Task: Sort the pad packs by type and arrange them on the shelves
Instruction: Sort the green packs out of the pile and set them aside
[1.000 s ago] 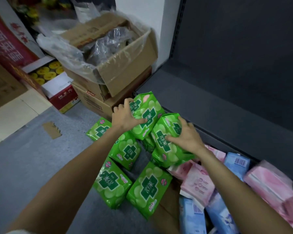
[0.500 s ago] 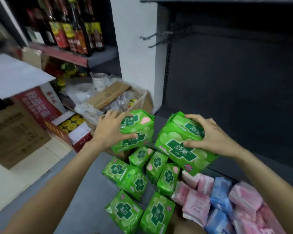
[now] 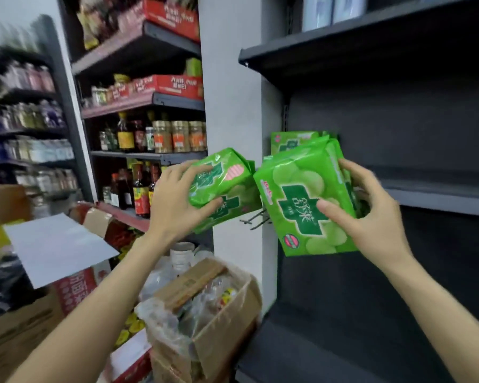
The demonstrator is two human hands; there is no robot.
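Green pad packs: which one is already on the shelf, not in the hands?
The green pack at the back, upright against the shelf's left wall behind the right hand's bundle; no fingers touch it.

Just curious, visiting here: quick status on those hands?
Left hand grips green packs. Right hand grips green pack stack. Middle shelf ahead, wire hook near.

L hand [image 3: 177, 200] holds packs [image 3: 227, 186] left of pillar [image 3: 233, 106]; R hand [image 3: 371, 217] holds packs [image 3: 302, 205] before middle shelf [image 3: 440, 197], left end; box [image 3: 219, 313] below, by bottom shelf [image 3: 315, 352] left edge; bottles [image 3: 138, 194] on racks far left.
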